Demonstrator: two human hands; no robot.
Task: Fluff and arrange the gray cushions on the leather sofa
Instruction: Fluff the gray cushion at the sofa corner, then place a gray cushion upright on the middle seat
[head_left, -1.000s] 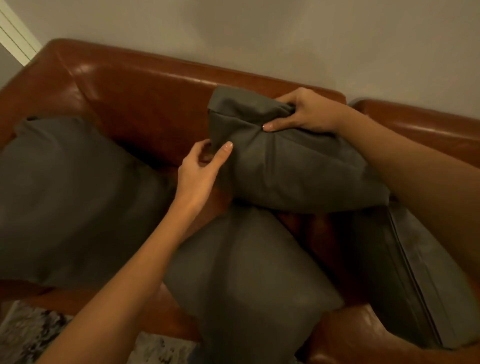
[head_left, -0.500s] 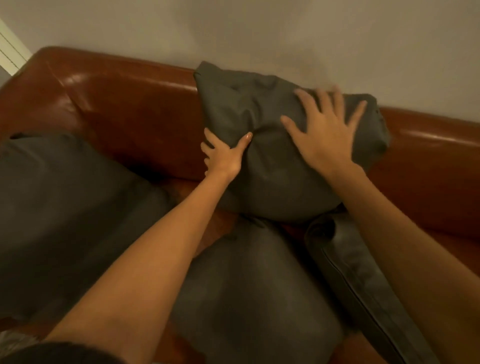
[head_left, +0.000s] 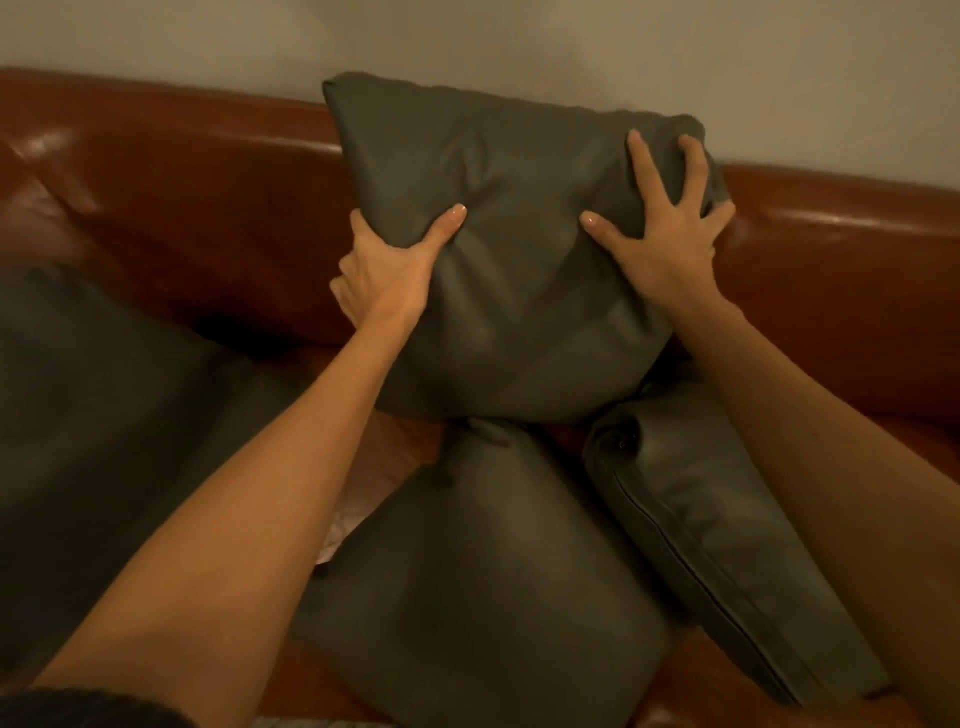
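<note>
Cushion (head_left: 519, 249): where it leans on the sofa (head_left: 171, 208) back, upright.
Left hand (head_left: 387, 270): grip clamps its left edge.
Right hand (head_left: 660, 244): fingers splayed, curled into its right corner.

Surroundings: wall and floor covering.
Plain pale wall (head_left: 675, 57) fills the view's top. Patch of light patterned rug (head_left: 340, 535) shows low at centre; pattern too blurred to read.
</note>
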